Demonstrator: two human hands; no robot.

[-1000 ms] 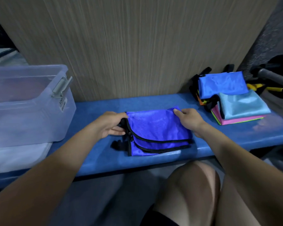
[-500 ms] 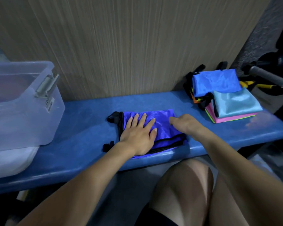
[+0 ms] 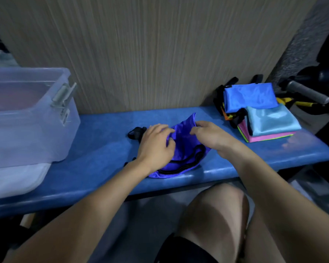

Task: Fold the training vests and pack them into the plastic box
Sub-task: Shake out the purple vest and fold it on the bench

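We find the purple vest (image 3: 180, 141) lying on the blue desk (image 3: 106, 149), about midway along it and close to the front edge, with its black-trimmed hem almost at that edge. One corner of the vest stands raised toward the back edge. Black straps (image 3: 135, 132) trail from under the vest on its left.

The left hand (image 3: 155, 146) lies over the vest's left part, fingers curled into the cloth, grasping it. The right hand (image 3: 209, 135) has its fingers curled at the raised fold; we judge that it pinches the cloth, though the fingertips are partly hidden.

The plastic box (image 3: 30, 118) stands at the desk's left end, its lid off, its latch facing the vest, resting on a white lid or tray (image 3: 13, 179) that runs out past the front edge. We cannot tell clearly what lies inside. Bare desk surface lies between box and vest.

At the right end, against the back edge, we note a pile of folded vests (image 3: 262, 112): blue on top at the rear, light blue over pink nearer the front. Bare surface separates the pile from the right hand, and the right front corner is also bare. A wood-grain wall (image 3: 160, 54) closes the back edge.
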